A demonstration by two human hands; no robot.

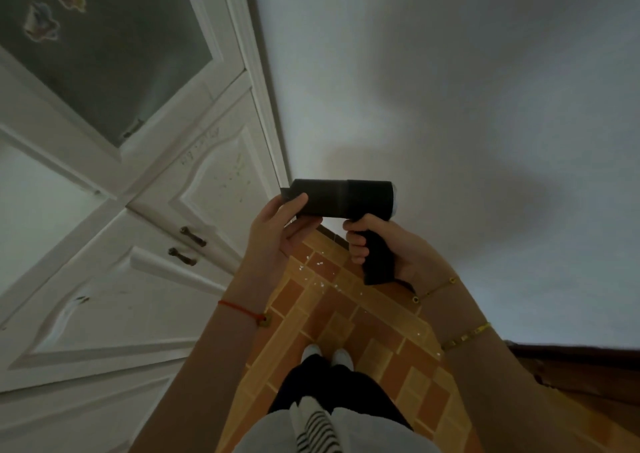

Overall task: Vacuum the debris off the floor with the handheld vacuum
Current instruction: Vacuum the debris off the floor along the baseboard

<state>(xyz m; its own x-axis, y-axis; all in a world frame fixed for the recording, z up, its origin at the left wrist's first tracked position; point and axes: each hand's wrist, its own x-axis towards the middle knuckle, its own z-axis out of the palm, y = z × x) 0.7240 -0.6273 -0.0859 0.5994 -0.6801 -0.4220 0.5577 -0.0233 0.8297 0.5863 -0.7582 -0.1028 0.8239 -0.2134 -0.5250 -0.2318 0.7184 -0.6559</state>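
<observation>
Black handheld vacuum (341, 198), cylindrical body, pistol grip

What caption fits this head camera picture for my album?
Both hands hold the black handheld vacuum above white debris on the tiled floor.

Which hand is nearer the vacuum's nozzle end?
Left. The left hand cups the nozzle end of the handheld vacuum, fingers on the barrel by the tip. The right hand is wrapped around the pistol grip below the barrel's rear, away from the nozzle.
</observation>
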